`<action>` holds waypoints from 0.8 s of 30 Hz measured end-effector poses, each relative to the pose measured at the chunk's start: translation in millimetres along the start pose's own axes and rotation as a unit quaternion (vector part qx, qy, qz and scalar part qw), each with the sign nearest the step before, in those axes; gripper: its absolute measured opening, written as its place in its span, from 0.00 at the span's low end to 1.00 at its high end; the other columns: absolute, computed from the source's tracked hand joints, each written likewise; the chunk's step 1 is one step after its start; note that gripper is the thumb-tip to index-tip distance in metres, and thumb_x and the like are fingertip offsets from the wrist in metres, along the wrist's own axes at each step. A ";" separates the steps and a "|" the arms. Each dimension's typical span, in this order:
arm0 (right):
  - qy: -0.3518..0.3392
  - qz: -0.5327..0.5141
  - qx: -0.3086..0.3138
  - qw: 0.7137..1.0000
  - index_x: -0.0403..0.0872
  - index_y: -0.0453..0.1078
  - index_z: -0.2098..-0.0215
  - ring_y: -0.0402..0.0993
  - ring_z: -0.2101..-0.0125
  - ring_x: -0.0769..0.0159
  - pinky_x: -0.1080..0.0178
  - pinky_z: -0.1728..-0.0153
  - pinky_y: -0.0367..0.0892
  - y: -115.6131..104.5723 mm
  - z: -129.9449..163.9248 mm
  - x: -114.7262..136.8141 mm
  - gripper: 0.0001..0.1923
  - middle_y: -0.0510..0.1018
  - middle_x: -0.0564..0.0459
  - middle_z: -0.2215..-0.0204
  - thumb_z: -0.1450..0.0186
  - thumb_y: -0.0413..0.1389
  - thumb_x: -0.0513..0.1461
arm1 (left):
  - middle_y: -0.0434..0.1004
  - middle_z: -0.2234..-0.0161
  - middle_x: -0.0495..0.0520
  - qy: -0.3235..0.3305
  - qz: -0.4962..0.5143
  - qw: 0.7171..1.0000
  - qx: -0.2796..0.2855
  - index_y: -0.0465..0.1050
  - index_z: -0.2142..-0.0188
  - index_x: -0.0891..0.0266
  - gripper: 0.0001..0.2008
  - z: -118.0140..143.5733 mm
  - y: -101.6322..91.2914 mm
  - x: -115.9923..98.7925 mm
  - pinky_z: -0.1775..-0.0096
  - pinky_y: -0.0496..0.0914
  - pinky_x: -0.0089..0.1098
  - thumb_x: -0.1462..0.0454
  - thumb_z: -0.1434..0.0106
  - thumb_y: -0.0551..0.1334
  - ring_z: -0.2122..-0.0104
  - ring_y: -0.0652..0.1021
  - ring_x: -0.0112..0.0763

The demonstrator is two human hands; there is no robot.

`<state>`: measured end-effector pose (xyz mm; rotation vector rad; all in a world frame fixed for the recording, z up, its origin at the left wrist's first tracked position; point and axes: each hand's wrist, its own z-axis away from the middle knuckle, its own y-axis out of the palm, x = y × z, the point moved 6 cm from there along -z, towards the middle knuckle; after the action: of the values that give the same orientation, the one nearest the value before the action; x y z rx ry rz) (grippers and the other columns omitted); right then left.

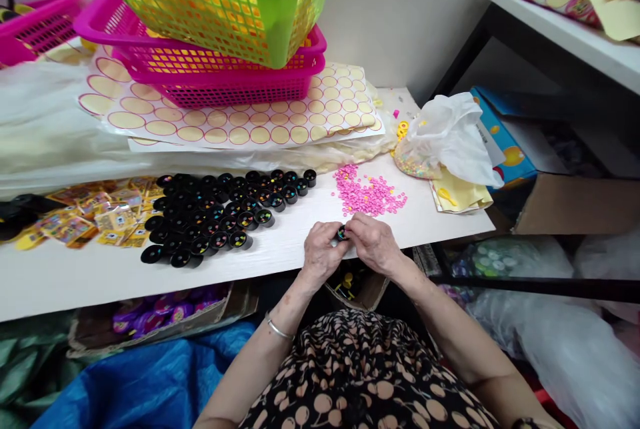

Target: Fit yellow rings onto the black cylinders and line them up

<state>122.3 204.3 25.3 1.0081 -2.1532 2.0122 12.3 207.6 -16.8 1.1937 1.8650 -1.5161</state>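
Near the table's front edge, my left hand [321, 254] is closed around a small round black cup [341, 233], its opening facing up. My right hand [374, 242] pinches at the cup's right rim. A speck of pink shows by its fingertips, too small to name. Just beyond my hands lies a loose spread of tiny pink pieces [367, 195], with a few yellow ones among them. To the left stand many similar black cups [220, 212] in rough rows, several with small coloured bits inside.
Colourful small packets [107, 215] lie left of the cups. Behind, a green basket [285, 22] sits on pink baskets [240, 92] over circle-printed sheets [280, 135]. A plastic bag of beads [420, 162] stands right, near an open cardboard box [565, 205] and a shelf [560, 32].
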 end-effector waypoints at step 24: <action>-0.032 0.014 0.031 0.999 0.45 0.67 0.67 0.64 0.70 0.67 0.66 0.69 0.60 0.7 -6.5 2.6 0.08 0.69 0.52 0.71 0.37 0.47 0.32 | 0.76 0.67 0.51 0.005 -0.006 1.000 -0.003 0.72 0.62 0.61 0.12 -2.1 -1.1 4.2 0.62 0.66 0.33 0.67 0.48 0.62 0.66 0.71 0.33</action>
<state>117.2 209.0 26.9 1.0696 -2.1590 2.1005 9.6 210.9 -18.8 1.1908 1.8847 -1.5132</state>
